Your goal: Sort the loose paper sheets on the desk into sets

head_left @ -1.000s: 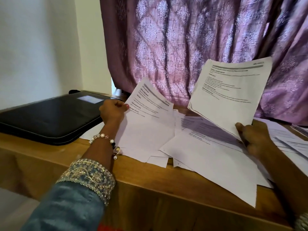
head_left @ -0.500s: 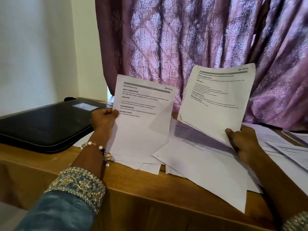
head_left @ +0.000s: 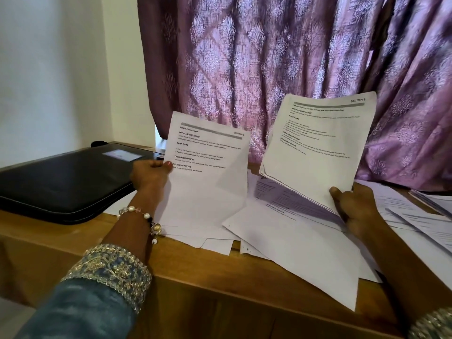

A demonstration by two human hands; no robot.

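Observation:
My left hand (head_left: 149,173) pinches the left edge of a single printed sheet (head_left: 208,167) and holds it upright above the desk. A thin stack of printed sheets (head_left: 318,148) is raised and tilted in my right hand (head_left: 352,206), which grips its lower right corner. Under both lie several loose white sheets (head_left: 288,238), overlapping one another, and some hang over the front edge of the wooden desk (head_left: 208,289). More printed sheets (head_left: 420,221) lie to the right of my right hand.
A black flat case (head_left: 63,182) lies on the desk at the left, against the white wall. A purple patterned curtain (head_left: 281,57) hangs right behind the desk. The desk's front edge runs across the lower part of the view.
My left hand has lifted its sheet from lying tilted on the pile to upright, facing me. The stack in my right hand has stayed raised.

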